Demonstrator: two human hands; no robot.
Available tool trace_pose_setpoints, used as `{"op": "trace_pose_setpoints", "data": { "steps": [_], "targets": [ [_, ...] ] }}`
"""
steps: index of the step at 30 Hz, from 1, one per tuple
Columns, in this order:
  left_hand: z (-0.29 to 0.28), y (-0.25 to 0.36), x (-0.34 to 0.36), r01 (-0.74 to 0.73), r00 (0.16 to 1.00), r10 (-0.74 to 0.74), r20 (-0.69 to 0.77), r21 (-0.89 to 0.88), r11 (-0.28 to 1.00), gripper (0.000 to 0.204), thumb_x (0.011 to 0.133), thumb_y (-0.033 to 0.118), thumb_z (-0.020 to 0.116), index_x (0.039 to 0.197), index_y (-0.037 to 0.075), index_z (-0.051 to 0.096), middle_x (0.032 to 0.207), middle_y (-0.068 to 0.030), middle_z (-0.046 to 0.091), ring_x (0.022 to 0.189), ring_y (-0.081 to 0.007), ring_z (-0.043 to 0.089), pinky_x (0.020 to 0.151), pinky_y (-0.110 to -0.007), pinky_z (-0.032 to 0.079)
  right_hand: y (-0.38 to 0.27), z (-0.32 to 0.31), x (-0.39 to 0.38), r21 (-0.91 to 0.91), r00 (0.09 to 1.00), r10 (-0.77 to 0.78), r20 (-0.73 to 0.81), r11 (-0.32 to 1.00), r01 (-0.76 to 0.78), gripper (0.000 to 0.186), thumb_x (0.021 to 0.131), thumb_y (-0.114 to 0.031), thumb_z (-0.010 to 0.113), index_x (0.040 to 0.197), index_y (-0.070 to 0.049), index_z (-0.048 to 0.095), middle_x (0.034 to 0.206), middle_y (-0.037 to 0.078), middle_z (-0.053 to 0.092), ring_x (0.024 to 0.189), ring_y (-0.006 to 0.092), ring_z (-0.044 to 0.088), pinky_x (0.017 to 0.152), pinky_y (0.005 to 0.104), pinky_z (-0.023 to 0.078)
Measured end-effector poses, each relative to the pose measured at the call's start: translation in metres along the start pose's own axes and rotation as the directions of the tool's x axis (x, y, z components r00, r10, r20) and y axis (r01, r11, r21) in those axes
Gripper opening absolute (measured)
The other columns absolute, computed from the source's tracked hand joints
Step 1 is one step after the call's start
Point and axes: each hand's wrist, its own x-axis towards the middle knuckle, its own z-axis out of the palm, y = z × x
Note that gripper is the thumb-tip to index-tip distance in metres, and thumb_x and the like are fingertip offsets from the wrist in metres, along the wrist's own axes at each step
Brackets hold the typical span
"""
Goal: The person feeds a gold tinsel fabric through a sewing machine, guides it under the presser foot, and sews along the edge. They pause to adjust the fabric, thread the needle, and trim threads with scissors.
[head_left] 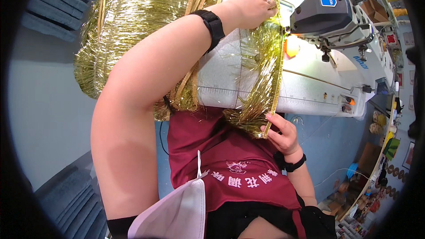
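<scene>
So the big heap of gold tinsel fringe [146, 22] is piled over the sewing table [305, 90], and I'd guess most of it is past the sewing machine [336, 13] already, with a short tail left. My left hand [252, 9] presses it flat near the needle, my right hand [281, 135] pinches the ribbon edge [278, 84] hanging off the front.

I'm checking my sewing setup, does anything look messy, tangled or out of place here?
Mostly the gold tinsel fringe: it is heaped over the white sewing machine table and spills off its front edge onto the lap. The left hand presses it near the needle, and the right hand pinches its gold band edge. Nothing looks damaged.
</scene>
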Motion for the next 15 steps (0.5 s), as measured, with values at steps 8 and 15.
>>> {"op": "trace_pose_setpoints", "data": {
  "steps": [8,15],
  "targets": [
    [0.0024,0.0,-0.0005,-0.003,0.999,0.005,-0.042,0.05,0.999,0.065,0.088,0.011,0.064,0.152,0.011,0.049,0.153,-0.0096,0.052,0.137,-0.0242,0.052,0.107,-0.038,0.045,-0.0011,0.0015,0.0043,0.002,1.0,0.003,0.007,1.0,-0.003,0.013,0.079,-0.008,0.083,0.084,-0.008,0.072,0.126,0.012,0.068,0.108,0.0314,0.072,0.077,0.0359,0.061],
    [0.0037,0.0006,0.0022,0.005,1.0,-0.005,-0.029,0.024,1.0,0.064,0.089,0.01,0.061,0.152,0.01,0.048,0.153,-0.01,0.051,0.138,-0.0243,0.051,0.107,-0.039,0.045,-0.0029,-0.0002,0.006,-0.007,1.0,0.004,0.01,1.0,-0.004,0.012,0.079,-0.008,0.082,0.086,-0.008,0.073,0.125,0.012,0.068,0.106,0.0308,0.072,0.076,0.0359,0.061]
  ]
}}
